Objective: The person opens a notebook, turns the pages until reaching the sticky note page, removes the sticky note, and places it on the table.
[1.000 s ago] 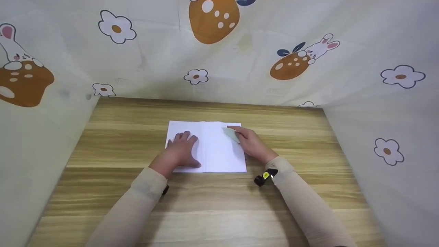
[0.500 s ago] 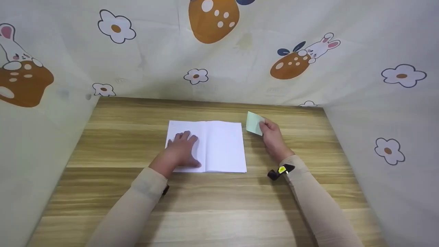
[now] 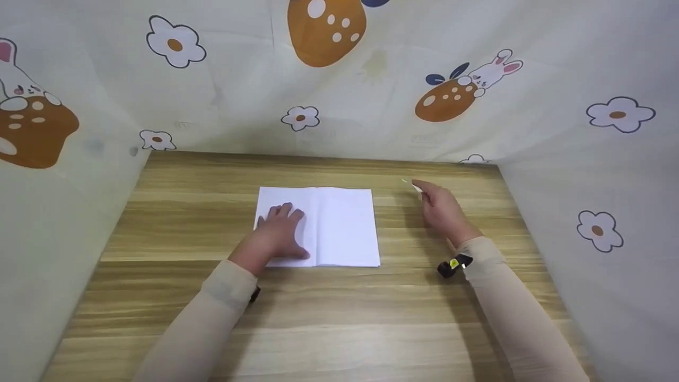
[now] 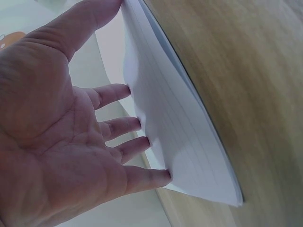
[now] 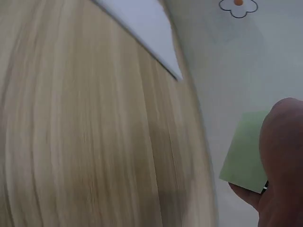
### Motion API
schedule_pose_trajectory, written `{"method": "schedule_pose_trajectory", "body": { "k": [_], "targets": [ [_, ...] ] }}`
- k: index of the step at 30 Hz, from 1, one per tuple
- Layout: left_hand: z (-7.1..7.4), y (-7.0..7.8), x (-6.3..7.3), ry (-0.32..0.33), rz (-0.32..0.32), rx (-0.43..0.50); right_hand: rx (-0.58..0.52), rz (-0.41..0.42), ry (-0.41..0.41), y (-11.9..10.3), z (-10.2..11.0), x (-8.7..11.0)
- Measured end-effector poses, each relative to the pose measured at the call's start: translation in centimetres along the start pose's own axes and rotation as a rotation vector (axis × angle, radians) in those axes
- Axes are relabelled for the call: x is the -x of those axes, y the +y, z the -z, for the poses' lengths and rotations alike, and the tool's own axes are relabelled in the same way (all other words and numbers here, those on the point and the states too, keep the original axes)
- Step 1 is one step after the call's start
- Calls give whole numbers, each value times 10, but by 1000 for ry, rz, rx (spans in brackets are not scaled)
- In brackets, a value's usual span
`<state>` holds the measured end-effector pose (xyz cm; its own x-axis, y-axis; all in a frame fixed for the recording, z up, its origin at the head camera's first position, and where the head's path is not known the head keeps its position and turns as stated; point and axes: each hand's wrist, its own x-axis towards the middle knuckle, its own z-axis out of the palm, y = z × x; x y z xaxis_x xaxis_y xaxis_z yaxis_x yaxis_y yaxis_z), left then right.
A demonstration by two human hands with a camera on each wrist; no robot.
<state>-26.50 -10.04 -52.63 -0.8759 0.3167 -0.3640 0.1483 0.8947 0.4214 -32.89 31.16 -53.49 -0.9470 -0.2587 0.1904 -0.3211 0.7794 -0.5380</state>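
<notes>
An open notebook [image 3: 347, 228] with white pages lies on the wooden table in the head view. My left hand [image 3: 276, 236] rests spread on its left page; in the left wrist view, the fingertips press on the faintly lined paper [image 4: 175, 137]. To the right of the notebook, apart from it, my right hand [image 3: 444, 211] is raised over the table. It pinches a small pale green sticky note [image 5: 246, 153] between thumb and fingers. From the head, that note shows almost edge-on. Part of the note is hidden behind the thumb in the right wrist view.
The wooden table [image 3: 339, 329] is bordered at the back and both sides by a pale cloth [image 3: 238, 106] printed with flowers and rabbits. A black wrist camera [image 3: 454, 265] sits at the right cuff.
My right hand has carried the green sticky note off the right page, out to the right, and turned it nearly edge-on. The left hand has stayed in place on the left page.
</notes>
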Motion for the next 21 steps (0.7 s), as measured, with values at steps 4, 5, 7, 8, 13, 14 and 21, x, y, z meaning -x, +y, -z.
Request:
{"method": "schedule_pose_trajectory", "body": {
  "k": [4, 5, 7, 8, 13, 14, 21],
  "targets": [
    [0, -1, 1, 14, -14, -11, 225, 152, -64, 4, 1, 4],
    [0, -1, 1, 16, -16, -12, 256, 176, -79, 4, 1, 5],
    [0, -2, 1, 17, -18, -14, 304, 217, -111, 3, 0, 8],
    [0, -1, 1, 16, -16, -13, 322, 231, -125, 3, -1, 9],
    [2, 0, 3, 6, -1, 1, 368, 263, -182, -1, -6, 13],
    [2, 1, 3, 5, 2, 4, 370, 264, -189, -1, -7, 13],
    [1, 2, 2, 5, 7, 2, 354, 262, -203, -1, -14, 18]
  ]
}}
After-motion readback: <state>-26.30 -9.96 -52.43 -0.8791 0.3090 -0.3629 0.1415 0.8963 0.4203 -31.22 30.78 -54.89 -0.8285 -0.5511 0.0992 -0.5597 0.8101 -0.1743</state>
